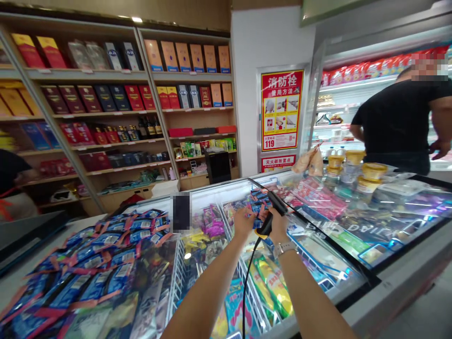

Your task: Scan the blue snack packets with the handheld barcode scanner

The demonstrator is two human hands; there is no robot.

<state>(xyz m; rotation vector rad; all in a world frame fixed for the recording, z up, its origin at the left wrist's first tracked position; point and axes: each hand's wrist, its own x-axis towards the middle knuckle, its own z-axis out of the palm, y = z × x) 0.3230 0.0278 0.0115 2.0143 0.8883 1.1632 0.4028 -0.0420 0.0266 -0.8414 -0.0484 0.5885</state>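
Observation:
My right hand point(278, 225), with a watch on the wrist, is wrapped round the handle of a black and yellow barcode scanner point(265, 225). A black cable point(244, 296) runs down from the scanner's grip. Just left of it, my left hand point(244, 222) has its fingers curled at a small blue and orange snack packet point(263, 214), under the scanner's head. More such packets point(257, 197) lie loosely on the freezer glass beyond my hands. A large heap of the same blue packets point(116, 240) covers the glass at the left.
Below the sliding glass of the freezer, wire baskets point(174, 278) hold ice-cream packs point(270, 282). Yellow-lidded tubs point(370, 176) and pink packs point(319, 195) stand to the right. A person in black point(399, 117) is at the open fridge. Boxed goods fill the shelves point(106, 115) behind.

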